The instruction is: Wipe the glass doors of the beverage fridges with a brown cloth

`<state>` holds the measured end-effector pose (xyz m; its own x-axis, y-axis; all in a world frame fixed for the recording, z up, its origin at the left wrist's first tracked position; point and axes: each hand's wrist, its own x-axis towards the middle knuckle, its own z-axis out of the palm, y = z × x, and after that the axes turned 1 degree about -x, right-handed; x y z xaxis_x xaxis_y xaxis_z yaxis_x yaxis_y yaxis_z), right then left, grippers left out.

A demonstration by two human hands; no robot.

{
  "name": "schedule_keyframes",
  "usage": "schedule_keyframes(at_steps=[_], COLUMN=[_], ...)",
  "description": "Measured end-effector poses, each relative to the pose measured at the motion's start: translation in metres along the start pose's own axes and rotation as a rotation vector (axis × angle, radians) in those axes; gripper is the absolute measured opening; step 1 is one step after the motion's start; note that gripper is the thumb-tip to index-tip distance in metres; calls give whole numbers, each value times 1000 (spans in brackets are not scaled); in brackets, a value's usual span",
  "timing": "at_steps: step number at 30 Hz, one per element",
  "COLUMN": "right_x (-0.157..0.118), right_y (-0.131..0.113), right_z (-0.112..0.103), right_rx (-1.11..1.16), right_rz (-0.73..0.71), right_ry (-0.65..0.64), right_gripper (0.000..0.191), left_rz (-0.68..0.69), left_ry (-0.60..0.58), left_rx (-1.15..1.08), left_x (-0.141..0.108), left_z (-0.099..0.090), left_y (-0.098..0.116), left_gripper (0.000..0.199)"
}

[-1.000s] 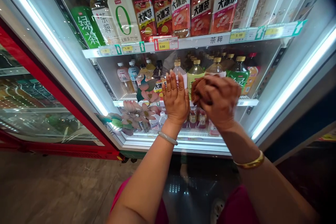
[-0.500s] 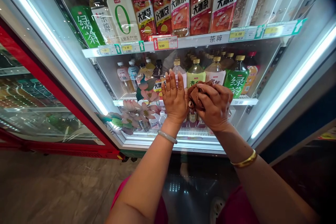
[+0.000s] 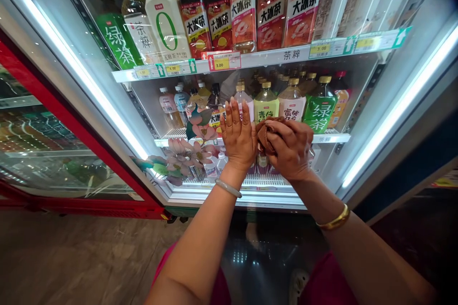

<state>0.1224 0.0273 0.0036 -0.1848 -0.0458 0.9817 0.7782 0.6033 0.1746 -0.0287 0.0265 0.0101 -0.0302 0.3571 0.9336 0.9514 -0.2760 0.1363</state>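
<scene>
My left hand (image 3: pixel 238 138) is spread flat, palm toward the cooler (image 3: pixel 250 196), fingers straight and nearly side by side, with nothing in its grip. My right hand (image 3: pixel 291 145) is curled, fingers and thumb clamped on a bunched brown cloth (image 3: pixel 266 136), which sits between my two hands.

The cooler is stocked with bottled drinks. Behind the cloth stands a bottle with a pale green label (image 3: pixel 266 105); to the right of my right hand, a green-labelled bottle (image 3: pixel 320 109) with a gold cap. Left of my left hand is a small pink-labelled bottle (image 3: pixel 169 102), brownish liquid showing below its label. Above both hands, the upper shelf (image 3: pixel 265 58) carries tall bottles: a white-labelled one (image 3: pixel 166 24) marked 0, with brown drink at its neck, and, farther right, red-labelled bottles (image 3: pixel 304 9). Pink flower decals (image 3: pixel 189 152) lie left of my left wrist.
</scene>
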Motion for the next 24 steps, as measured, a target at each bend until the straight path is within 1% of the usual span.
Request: schedule_keyframes(at_steps=[1,2,3,6,8,10,12,15,17,18,19,21,24], right_x=[1,4,9,23,26,22,11,-4,-6,-4,-1,11,28], right_y=[3,10,19,46,53,46,28,3,-1,2,7,23,41], right_z=[-1,-3,-6,-15,-16,-14,-8,-1,-1,-3,-5,-9,-11], right_rx=[1,-3,-14,-59,-83,-90,-78,-41,-16,-10,-12,-37,-74], right_rz=[-17,-1,43,252,322,309,257,109,24,16,39,155,330], right_ry=[-13,-14,11,140,184,171,121,0,-60,-65,-55,-6,116], right_gripper=[20,19,21,32,38,37,34,27,24,22,21,21,30], left_rz=[-7,-16,-25,-34,-24,-11,-3,-22,-45,-50,-46,-21,58], left_ry=[-3,-6,-8,-12,-4,16,35,43,37,32,28,18,12], left_rx=[-2,-7,-15,-20,2,34,61,76,68,61,54,48,50], left_x=[0,-1,-1,-4,-7,-8,-9,-9,-9,-9,-9,-9,-9], left_z=[0,0,0,1,3,6,8,11,11,11,10,6,-2], left_y=[1,3,5,9,9,9,8,7,8,8,9,7,-2], left_gripper=[57,58,59,63,65,64,62,60,59,58,58,57,56])
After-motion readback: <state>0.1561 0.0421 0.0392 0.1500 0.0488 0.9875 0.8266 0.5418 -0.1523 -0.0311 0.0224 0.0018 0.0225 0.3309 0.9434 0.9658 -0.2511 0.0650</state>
